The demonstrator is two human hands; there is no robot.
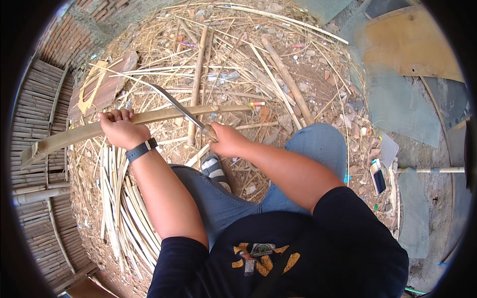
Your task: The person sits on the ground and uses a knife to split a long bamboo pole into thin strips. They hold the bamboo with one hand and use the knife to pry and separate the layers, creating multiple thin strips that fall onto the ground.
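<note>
My left hand [124, 130] is wrapped round a long split piece of bamboo [160, 114], with a dark watch on that wrist. The bamboo runs slantwise from the far left to the middle, above my knees. Closed on the handle of a machete, my right hand [229, 141] is just below the bamboo's right half. The machete's blade [174, 102] points up and left and crosses over the bamboo; I cannot tell whether it cuts into it.
Thin bamboo strips [131, 213] lie bundled beside my left leg. Several poles [288, 79], straw and rubble litter the ground ahead. A slatted bamboo panel [39, 111] stands at the left. Glassy sheets [400, 107] and a phone-like object [379, 181] are on the right.
</note>
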